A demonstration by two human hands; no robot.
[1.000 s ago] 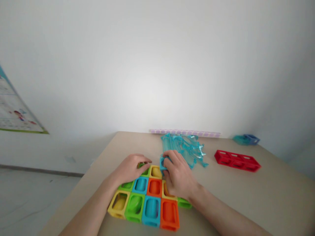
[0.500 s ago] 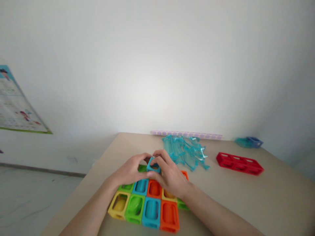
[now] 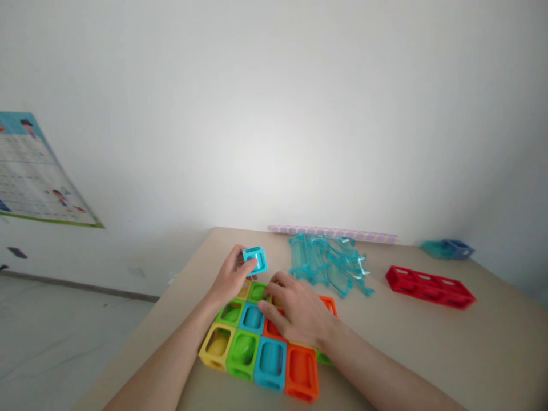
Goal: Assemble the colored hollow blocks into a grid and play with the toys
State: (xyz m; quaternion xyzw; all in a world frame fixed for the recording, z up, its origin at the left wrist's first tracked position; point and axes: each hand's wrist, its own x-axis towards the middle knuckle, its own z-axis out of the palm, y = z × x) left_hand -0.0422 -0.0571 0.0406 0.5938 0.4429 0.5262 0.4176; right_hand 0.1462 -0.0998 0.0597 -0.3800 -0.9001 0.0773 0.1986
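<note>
My left hand is closed on a light blue cube block, raised above the far left side of the block grid. The block has a rounded square opening in its face. My right hand lies over the grid, with thumb and fingers around a yellow block partly hidden beneath them. Beside them sit a green block, a blue block and an orange-red block. Along the near row stand yellow, green, blue and orange blocks. My right hand and forearm cover the grid's right part.
Clear teal plastic track pieces lie heaped behind the grid. To the right is a red three-part frame. A dark blue block with a teal piece sits in the back corner. A purple patterned strip runs along the wall.
Both hands were together at the blue block. My left hand has carried it up and away to the left, while my right hand has let go of it and lowered onto the grid.
</note>
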